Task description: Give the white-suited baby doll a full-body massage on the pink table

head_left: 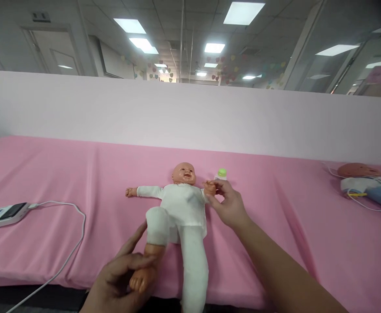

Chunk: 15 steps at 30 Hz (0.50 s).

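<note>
A baby doll (185, 204) in white clothes lies face up on the pink sheet (249, 252), its head toward the wall. My left hand (118, 274) is closed around the doll's bare lower leg and foot, at the left; that leg is raised and bent at the knee. The doll's other leg lies stretched toward me, its foot cut off by the frame's lower edge. With thumb and fingers my right hand (227, 202) grips the doll's small hand on the right side. Just behind my right fingers stands a bottle (222, 174) with a green cap, partly hidden.
A white power strip (6, 216) lies at the left, its cord (79, 234) running over the front edge. A second doll (369, 184) in white and blue with a thin white cord is at the far right. Behind the bed rises a white low wall (190, 117) topped by glass.
</note>
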Each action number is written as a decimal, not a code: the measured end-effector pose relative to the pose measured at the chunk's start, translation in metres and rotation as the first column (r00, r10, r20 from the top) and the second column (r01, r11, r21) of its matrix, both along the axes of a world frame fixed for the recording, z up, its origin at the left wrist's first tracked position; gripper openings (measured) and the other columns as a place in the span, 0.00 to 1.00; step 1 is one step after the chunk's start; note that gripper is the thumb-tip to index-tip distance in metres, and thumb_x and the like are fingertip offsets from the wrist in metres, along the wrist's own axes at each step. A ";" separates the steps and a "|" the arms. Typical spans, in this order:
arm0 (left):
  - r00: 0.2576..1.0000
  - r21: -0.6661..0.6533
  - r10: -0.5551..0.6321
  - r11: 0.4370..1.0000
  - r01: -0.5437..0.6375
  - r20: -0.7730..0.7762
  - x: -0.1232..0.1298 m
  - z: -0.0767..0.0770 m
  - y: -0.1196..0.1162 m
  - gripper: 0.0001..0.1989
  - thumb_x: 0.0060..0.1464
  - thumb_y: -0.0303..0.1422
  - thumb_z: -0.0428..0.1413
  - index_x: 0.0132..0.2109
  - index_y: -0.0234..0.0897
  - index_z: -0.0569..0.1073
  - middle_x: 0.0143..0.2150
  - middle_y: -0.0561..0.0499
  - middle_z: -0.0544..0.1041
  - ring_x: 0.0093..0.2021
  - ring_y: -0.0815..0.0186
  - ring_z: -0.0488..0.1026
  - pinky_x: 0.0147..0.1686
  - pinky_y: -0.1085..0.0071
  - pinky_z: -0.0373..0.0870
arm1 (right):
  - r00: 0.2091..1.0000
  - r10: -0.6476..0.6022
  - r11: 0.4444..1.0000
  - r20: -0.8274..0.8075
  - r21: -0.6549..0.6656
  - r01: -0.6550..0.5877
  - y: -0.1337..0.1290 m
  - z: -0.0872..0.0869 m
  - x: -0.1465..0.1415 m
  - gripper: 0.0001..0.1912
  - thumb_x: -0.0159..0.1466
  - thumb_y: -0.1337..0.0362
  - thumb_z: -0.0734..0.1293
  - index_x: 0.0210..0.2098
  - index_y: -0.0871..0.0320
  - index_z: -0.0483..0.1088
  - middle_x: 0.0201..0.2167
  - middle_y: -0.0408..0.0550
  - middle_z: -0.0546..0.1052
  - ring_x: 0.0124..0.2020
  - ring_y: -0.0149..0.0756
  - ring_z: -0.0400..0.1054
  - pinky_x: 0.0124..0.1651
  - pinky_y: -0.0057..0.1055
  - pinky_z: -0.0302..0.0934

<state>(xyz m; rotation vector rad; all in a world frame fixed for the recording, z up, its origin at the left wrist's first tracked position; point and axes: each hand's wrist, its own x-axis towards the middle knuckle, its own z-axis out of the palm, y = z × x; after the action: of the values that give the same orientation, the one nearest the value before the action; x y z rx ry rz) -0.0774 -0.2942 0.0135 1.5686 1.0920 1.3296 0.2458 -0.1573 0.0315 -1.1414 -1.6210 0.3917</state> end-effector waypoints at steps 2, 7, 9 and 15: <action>1.000 0.037 -0.015 0.999 0.015 0.006 0.011 0.007 0.017 0.11 0.49 0.39 0.71 0.40 0.44 0.85 0.67 0.42 0.74 0.74 0.40 0.58 0.62 0.48 0.71 | 0.978 0.064 0.996 0.197 0.055 -0.076 -0.008 0.001 -0.012 0.16 0.64 0.64 0.70 0.52 0.48 0.73 0.49 0.47 0.82 0.48 0.45 0.76 0.52 0.45 0.72; 0.994 0.000 -0.104 0.995 0.105 0.032 0.036 0.014 0.048 0.18 0.50 0.39 0.71 0.48 0.41 0.85 0.70 0.37 0.69 0.77 0.42 0.49 0.65 0.46 0.66 | 0.826 0.219 0.935 0.519 0.131 -0.331 -0.008 -0.006 -0.024 0.16 0.63 0.75 0.66 0.47 0.52 0.74 0.44 0.48 0.82 0.47 0.46 0.73 0.54 0.48 0.68; 0.991 -0.022 -0.125 0.992 0.127 0.054 0.040 0.013 0.052 0.19 0.50 0.38 0.71 0.49 0.41 0.84 0.73 0.36 0.65 0.77 0.42 0.46 0.64 0.48 0.68 | 0.812 0.221 0.930 0.541 0.134 -0.342 -0.006 -0.009 -0.024 0.16 0.64 0.76 0.66 0.46 0.53 0.74 0.44 0.49 0.81 0.47 0.45 0.72 0.53 0.47 0.68; 0.988 0.025 -0.153 0.988 0.152 0.037 0.029 0.005 0.041 0.16 0.54 0.34 0.69 0.50 0.42 0.84 0.72 0.37 0.67 0.77 0.44 0.47 0.66 0.49 0.66 | 0.894 0.198 0.962 0.403 0.096 -0.256 -0.005 -0.006 -0.019 0.16 0.62 0.72 0.68 0.48 0.51 0.75 0.43 0.49 0.82 0.46 0.46 0.73 0.51 0.47 0.70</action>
<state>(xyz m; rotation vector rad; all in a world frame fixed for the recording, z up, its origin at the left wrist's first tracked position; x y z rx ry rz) -0.0481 -0.2534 0.0188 1.6025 0.9173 1.2670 0.2265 -0.1626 0.0253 -0.9590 -2.1105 0.1937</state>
